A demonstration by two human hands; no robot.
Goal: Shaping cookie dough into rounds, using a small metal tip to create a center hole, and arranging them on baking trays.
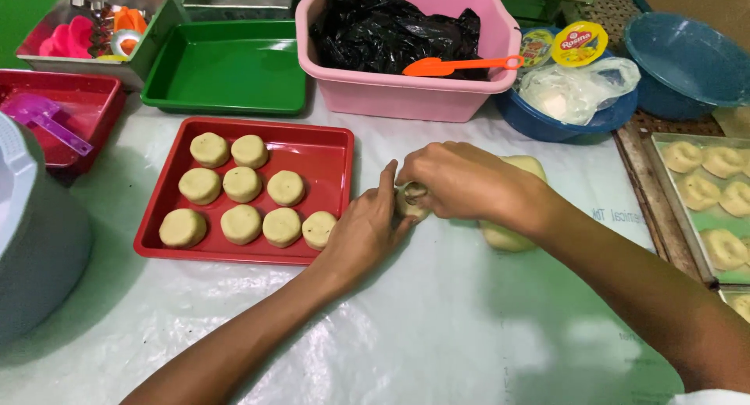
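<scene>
Both hands meet just right of the red tray (pixel 328 151). My left hand (pixel 363 229) cups a small piece of dough (pixel 412 204) from below. My right hand (pixel 461 178) presses on top of that same piece, and a small metal-looking part shows between its fingers. Behind my right hand lies a large lump of pale dough (pixel 508 235) on the white sheet, mostly hidden by the wrist. On the red tray sit several round, flat dough pieces (pixel 242 184) in three rows.
A pink tub (pixel 406 92) with a black bag and an orange scoop (pixel 461 64) stands behind. A green tray (pixel 226 69), a red tray with a purple scoop (pixel 47 120), a box of cutters (pixel 94 26), blue bowls (pixel 680 61) and a tray of shaped dough (pixel 711 194) surround the area.
</scene>
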